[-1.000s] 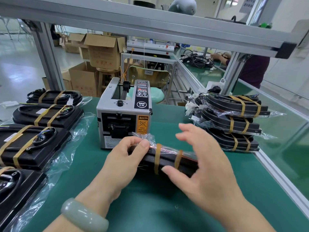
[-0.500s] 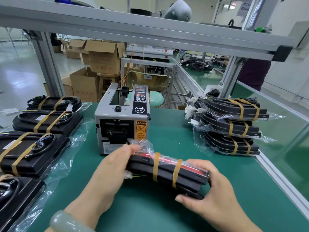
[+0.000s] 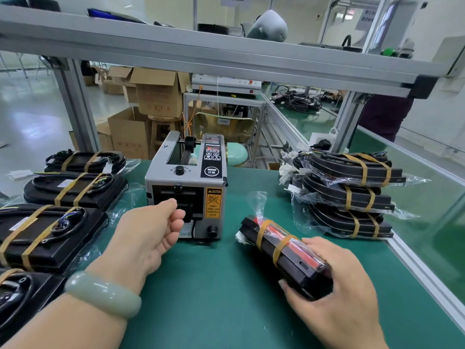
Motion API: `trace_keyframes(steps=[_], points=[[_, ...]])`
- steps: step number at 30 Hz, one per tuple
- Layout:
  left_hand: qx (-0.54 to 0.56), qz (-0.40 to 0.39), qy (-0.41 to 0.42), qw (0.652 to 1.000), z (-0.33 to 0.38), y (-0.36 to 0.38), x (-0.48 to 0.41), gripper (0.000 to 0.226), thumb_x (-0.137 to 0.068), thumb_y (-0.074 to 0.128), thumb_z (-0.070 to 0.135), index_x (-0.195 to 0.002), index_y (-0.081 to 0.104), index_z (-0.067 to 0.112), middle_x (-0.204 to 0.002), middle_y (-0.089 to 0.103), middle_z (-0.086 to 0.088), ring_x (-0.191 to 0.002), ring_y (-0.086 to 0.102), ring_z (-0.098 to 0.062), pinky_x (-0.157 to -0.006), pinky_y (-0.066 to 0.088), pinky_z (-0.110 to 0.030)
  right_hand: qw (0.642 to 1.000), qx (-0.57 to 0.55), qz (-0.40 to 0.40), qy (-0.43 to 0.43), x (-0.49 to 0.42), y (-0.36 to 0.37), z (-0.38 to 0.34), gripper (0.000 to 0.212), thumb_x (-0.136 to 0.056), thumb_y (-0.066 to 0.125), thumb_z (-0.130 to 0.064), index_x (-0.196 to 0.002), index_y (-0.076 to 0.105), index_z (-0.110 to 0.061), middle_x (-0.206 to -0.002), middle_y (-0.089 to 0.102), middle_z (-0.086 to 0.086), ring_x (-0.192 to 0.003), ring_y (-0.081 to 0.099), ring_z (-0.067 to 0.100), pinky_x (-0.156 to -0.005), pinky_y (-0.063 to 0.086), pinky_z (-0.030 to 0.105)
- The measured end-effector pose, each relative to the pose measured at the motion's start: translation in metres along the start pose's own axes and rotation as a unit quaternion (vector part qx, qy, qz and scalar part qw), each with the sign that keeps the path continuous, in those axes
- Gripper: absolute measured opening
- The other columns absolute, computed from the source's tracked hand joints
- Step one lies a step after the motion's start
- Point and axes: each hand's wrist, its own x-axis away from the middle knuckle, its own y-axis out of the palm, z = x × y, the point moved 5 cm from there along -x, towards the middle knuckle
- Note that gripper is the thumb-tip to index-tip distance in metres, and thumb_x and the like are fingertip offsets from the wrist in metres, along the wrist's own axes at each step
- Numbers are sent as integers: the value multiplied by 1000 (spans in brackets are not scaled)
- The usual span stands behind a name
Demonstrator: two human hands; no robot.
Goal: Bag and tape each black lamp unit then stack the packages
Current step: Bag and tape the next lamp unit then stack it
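Note:
My right hand [image 3: 337, 285] grips the near end of a bagged black lamp unit [image 3: 276, 245] wrapped with two tan tape bands, held just above the green table, its far end pointing toward the tape dispenser. My left hand [image 3: 151, 230] is off the unit, with loosely curled fingers at the front outlet of the grey tape dispenser [image 3: 186, 182]; whether they pinch tape is hidden. A stack of three bagged, taped units [image 3: 349, 195] sits at the right. Several unbagged black units [image 3: 73, 188] lie in a row at the left.
An aluminium frame rail [image 3: 226, 61] crosses overhead, with posts at back left and back right. The green table [image 3: 214, 293] ends in a metal edge at the right. Cardboard boxes [image 3: 156, 96] and another bench stand behind. A person in a dark top works at far right.
My left hand has let go of the bagged unit and moved up to the dispenser's outlet. My right hand has carried the unit to the right, turning it end-on.

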Motion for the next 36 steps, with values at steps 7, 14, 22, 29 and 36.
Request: trace_keyframes(steps=[7, 14, 22, 29, 36], points=[[-1, 28, -1, 1000, 6, 5, -5, 11, -92, 62, 19, -83, 60, 12, -58, 67, 1, -35, 56, 0, -33, 40, -11, 999, 35, -13, 13, 9, 6, 8, 69, -33, 95, -18, -97, 71, -8, -101, 68, 2, -91, 53, 13, -85, 35, 12], [-21, 86, 17, 996, 7, 2, -12, 8, -87, 65, 17, -86, 59, 10, -67, 67, -4, -38, 58, -5, -32, 39, -12, 998, 49, -33, 14, 8, 9, 4, 59, -42, 92, -23, -95, 72, -7, -100, 70, 2, -88, 56, 16, -77, 42, 24], [-71, 135, 41, 987, 9, 4, -8, 15, -86, 55, 11, -72, 59, 9, -66, 63, -2, -50, 54, -9, -48, 40, -21, 998, 65, -3, -15, 12, 8, 0, 60, -39, 93, -22, -92, 72, -4, -101, 69, 5, -89, 60, 22, -79, 43, 29], [-73, -88, 81, 990, -3, 18, 67, 17, -83, 66, 22, -67, 67, 17, -58, 65, 4, -49, 55, -7, -52, 42, -23, 1000, 3, 29, -12, 11, 7, -9, 61, -42, 88, -25, -97, 71, -6, -103, 62, -5, -92, 55, 11, -89, 36, 9], [-247, -182, 219, 926, -16, 40, 126, 9, -69, 65, 42, -61, 70, 41, -130, 51, 23, -120, 33, 26, -100, 28, -16, 997, -40, 60, -30, 17, 12, -18, 53, -51, 85, -30, -95, 71, -5, -103, 66, -2, -93, 61, 12, -80, 48, 27]])
